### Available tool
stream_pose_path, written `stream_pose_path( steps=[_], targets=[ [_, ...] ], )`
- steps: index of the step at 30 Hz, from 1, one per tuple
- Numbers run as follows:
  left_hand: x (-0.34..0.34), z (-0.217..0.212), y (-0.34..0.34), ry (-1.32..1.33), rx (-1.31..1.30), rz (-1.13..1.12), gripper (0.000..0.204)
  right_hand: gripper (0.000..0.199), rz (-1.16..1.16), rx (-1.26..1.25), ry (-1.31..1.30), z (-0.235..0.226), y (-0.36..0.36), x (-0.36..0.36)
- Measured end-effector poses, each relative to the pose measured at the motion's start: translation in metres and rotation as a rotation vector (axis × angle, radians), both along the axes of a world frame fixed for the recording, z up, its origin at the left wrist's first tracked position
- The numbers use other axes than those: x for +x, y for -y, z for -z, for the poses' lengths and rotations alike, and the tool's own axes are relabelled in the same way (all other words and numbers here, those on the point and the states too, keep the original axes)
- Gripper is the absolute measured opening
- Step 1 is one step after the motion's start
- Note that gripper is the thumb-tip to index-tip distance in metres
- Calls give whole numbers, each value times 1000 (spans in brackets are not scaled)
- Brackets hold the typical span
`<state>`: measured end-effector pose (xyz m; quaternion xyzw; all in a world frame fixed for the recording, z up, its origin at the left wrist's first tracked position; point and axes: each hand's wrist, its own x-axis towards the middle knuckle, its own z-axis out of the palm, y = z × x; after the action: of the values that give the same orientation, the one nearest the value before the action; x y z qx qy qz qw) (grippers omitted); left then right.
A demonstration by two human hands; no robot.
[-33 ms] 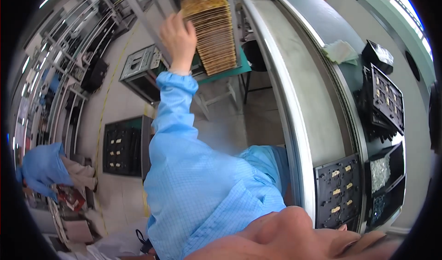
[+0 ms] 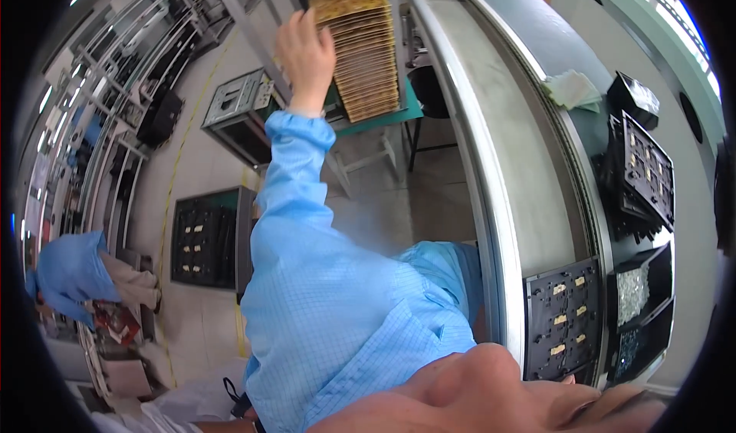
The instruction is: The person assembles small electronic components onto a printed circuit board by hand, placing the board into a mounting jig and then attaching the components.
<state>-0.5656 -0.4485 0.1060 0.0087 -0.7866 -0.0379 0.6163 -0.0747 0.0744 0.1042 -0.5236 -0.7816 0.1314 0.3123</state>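
Observation:
Up at the top, my left hand (image 2: 307,53) reaches out at the end of a blue sleeve, against the left side of a tall stack of thin yellow-brown sheets (image 2: 360,72). Its thumb stands apart from the fingers, and I see nothing held in it. The fingertips are near the stack's top edge; whether they touch it is hard to tell. At the lower right lies a black tray (image 2: 544,333) with several small yellowish pieces. A bit of skin, perhaps a fingertip of my right hand (image 2: 570,379), shows at its near edge; the remainder is hidden.
The stack stands on a green-topped table (image 2: 410,99). A conveyor (image 2: 491,88) with metal rails runs along my right. Beyond it are a pale cloth (image 2: 573,92), stacked black trays (image 2: 648,157) and bins with small clear parts (image 2: 633,295). A metal box (image 2: 238,107) and a person (image 2: 73,272) are left.
The whole view has shifted slightly, so the stack and my left hand sit a little further right. My left hand remains by the stack, its fingers less blurred.

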Motion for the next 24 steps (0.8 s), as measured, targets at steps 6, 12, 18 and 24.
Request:
stream_pose_path(
  steps=[6,12,18,24],
  targets=[
    [-20,-6,7,205,-167,-48,20,35,-136,-59,116,-4,10,-8],
    [-28,-20,11,100,-393,59,7,31,-268,-142,-145,55,-47,28],
    [-30,-47,18,-175,-663,-42,13,21,-298,-55,-225,56,-53,-44],
    [43,-46,-100,-370,-570,337,13,19,-199,-143,-267,62,-62,-46]
  ],
)
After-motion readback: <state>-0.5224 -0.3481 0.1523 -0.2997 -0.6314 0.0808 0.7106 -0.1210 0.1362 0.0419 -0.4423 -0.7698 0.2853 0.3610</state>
